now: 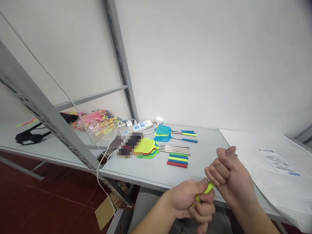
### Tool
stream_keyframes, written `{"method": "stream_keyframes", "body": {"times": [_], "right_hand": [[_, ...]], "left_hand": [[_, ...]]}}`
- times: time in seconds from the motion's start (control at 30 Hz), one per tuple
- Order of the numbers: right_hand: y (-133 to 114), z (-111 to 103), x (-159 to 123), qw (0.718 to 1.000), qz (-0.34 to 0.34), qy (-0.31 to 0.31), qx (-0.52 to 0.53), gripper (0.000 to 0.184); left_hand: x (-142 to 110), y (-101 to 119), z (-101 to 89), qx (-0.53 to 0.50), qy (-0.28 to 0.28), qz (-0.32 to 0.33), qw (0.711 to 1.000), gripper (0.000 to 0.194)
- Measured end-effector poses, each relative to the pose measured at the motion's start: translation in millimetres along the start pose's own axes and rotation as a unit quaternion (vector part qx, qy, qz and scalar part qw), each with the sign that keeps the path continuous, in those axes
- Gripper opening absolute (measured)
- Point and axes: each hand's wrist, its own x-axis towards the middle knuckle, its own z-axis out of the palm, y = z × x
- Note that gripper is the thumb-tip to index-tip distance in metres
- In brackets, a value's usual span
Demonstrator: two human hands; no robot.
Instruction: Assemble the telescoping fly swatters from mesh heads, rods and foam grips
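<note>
Fingers (pixel 203 209) of left hand (pixel 186 199) wrap smooth lime handle (pixel 210 187), right hand (pixel 226 172) clenched against it

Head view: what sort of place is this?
Probably a workshop or stockroom: swatter heads, metal rods and coloured handles lie grouped on a grey bench.

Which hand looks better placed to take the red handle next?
Probably the left hand; it looks nearer the red handle than the right hand, though the left is wrapped around a yellow-green piece.
</note>
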Motion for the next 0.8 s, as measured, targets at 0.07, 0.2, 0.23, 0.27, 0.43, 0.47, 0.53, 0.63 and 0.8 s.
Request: {"method": "stream_keyframes", "body": {"times": [0.07,0.2,0.23,0.27,0.43,0.47,0.53,0.63,0.8], "right_hand": [[-1,-2,2,0.999,-0.038,0.039,-0.006,0.051],[4,-1,-1,0.993,-0.094,0.072,-0.022,0.049],[5,0,-3,0.993,-0.093,0.063,-0.021,0.049],[6,1,-4,0.995,-0.086,0.052,-0.021,0.049],[-2,6,-10,0.999,-0.053,-0.001,0.011,0.05],[-4,6,-11,0.998,-0.058,-0.021,0.02,0.05],[-10,4,-12,0.993,-0.07,-0.082,0.042,0.052],[-17,-5,-11,0.97,-0.033,-0.226,0.084,0.057],[-21,-17,-4,0.97,-0.023,-0.223,0.096,0.055]], "left_hand": [[4,3,12.2,0.197,0.22,0.088,0.951,0.047],[11,-3,34.8,0.482,0.41,0.185,0.752,0.022],[11,-4,37.1,0.489,0.404,0.184,0.751,0.022],[9,-3,37.7,0.48,0.393,0.179,0.764,0.024],[-7,25,19.9,0.285,0.181,0.066,0.939,0.045],[-7,27,13.6,0.186,0.078,0.007,0.979,0.05],[-1,21,2.2,-0.001,-0.1,-0.088,0.991,0.055],[12,-4,-3.4,-0.164,-0.212,-0.123,0.955,0.062],[8,-10,22.8,0.022,0.0,-0.01,1.0,0.054]]}}
